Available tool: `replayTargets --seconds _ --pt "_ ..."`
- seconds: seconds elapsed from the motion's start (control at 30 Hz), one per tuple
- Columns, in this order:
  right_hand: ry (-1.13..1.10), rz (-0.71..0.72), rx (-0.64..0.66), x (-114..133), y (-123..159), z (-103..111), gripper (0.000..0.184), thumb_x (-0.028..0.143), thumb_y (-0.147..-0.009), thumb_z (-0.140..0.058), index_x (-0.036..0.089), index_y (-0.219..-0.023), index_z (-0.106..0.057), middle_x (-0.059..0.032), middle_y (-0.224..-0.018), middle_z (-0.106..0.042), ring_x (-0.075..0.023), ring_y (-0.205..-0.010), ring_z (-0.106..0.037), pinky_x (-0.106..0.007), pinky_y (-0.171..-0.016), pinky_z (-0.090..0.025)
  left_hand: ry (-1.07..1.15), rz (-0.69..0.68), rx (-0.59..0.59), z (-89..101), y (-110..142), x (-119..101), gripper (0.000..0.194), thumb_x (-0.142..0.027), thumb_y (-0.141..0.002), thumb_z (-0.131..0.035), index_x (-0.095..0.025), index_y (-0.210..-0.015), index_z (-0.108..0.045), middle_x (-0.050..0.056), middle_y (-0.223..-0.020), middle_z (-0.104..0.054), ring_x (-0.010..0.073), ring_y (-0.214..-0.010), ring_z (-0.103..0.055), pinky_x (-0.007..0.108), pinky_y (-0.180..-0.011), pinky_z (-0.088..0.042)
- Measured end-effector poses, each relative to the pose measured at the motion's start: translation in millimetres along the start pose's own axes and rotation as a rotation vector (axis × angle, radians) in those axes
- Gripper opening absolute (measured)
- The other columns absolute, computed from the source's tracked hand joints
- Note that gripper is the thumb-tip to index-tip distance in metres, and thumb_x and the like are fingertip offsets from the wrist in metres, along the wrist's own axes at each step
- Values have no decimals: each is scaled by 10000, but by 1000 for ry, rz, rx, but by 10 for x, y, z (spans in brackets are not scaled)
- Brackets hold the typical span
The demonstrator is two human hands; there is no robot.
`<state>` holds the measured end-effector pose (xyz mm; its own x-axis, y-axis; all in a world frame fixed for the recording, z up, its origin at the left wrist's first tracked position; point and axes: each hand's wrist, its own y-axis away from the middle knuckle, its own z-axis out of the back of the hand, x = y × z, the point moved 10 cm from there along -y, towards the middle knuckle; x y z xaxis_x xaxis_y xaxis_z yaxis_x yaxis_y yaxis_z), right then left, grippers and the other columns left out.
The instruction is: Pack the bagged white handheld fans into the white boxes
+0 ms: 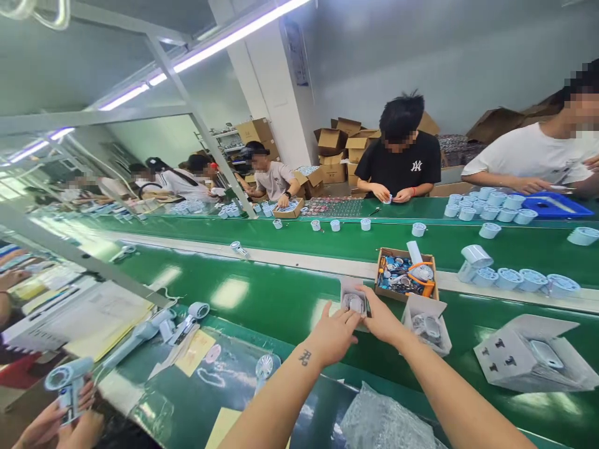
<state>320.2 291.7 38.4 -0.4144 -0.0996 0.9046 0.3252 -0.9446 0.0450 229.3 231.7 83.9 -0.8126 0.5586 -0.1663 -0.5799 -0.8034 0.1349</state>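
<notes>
While co-workers are seated across the green conveyor belt (262, 299), a small open white box (353, 299) at frame centre is being gripped by the left hand (333, 337) and right hand (381, 319), fingers curled around its sides.

A long green conveyor belt (262, 299) carried a small open white carton (352, 293), a second open white carton (428, 324) just beside it, a brown cardboard tray of mixed small parts (405, 274), a row of pale blue round fan heads (531, 279), a grey printed box (528, 355) and a crinkled clear plastic bag (384, 424)
</notes>
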Motion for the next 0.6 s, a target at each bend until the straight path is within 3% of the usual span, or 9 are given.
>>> replayTargets --seconds 0.1,0.17,0.2,0.27,0.33,0.4,0.43,0.5,0.6 --pt "75 -30 -3 2 41 27 713 -81 -691 -441 200 -1347 -450 -163 -1580 -270 -311 -1504 -225 -534 -1215 -244 23 436 -284 189 760 516 346 -260 -995 -343 -210 -1255 -567 118 -1291 -665 230 -1227 -591 434 -1100 -406" --pt "123 -62 -30 19 154 63 717 -60 -714 -470 208 -1377 -435 -179 -1629 -83 -372 -1528 -47 -602 -1222 -164 31 876 -340 21 1552 882 405 -326 -1015 -258 -166 -1086 -623 155 -1079 -726 262 -1027 -682 397 -923 -504" --pt "147 -63 -58 56 244 94 704 -32 -738 -488 204 -1397 -411 -184 -1635 -23 -380 -1527 23 -615 -1225 -130 51 1039 -223 -231 1893 983 384 -384 -1002 -321 -153 -1045 -625 158 -1018 -733 299 -988 -691 411 -861 -519" --pt "179 12 -123 233 491 163 599 63 -816 -488 190 -1396 -406 -183 -1634 -58 -345 -1533 18 -585 -1238 -110 76 1122 69 -785 2313 994 353 -395 -955 -454 -100 -1023 -635 203 -1022 -724 363 -1000 -688 444 -835 -517" --pt "152 131 -82 447 810 129 421 190 -882 -467 213 -1301 -500 -164 -1555 -323 -306 -1486 -251 -522 -1213 -243 75 1109 209 -1152 2510 945 305 -307 -927 -489 -70 -1050 -638 230 -1052 -714 376 -1024 -684 449 -848 -508" --pt "78 148 103 509 1167 -50 268 278 -891 -464 252 -1119 -603 -103 -1239 -629 -257 -1186 -580 -433 -1021 -462 59 1101 209 -1282 2553 905 305 -250 -938 -418 -90 -1092 -627 222 -1084 -707 351 -1027 -689 438 -848 -506" --pt "9 73 206 432 1352 -164 205 305 -873 -482 254 -1009 -627 -63 -1027 -684 -229 -986 -645 -383 -867 -512 87 1114 173 -1294 2550 877 316 -262 -947 -378 -118 -1074 -629 207 -1072 -710 340 -1008 -696 433 -831 -511" --pt "-200 -208 333 111 1739 -382 142 370 -794 -573 234 -811 -612 13 -700 -623 -163 -646 -606 -305 -613 -457 316 1153 9 -1294 2508 747 357 -379 -952 -346 -188 -905 -644 153 -927 -726 321 -902 -714 414 -755 -531" --pt "-730 -639 252 -379 2293 -662 369 515 -625 -771 206 -770 -630 42 -626 -628 -104 -534 -595 -249 -563 -420 885 1181 -408 -1357 2404 293 504 -648 -867 -411 -241 -642 -605 78 -632 -664 282 -645 -683 392 -600 -538"
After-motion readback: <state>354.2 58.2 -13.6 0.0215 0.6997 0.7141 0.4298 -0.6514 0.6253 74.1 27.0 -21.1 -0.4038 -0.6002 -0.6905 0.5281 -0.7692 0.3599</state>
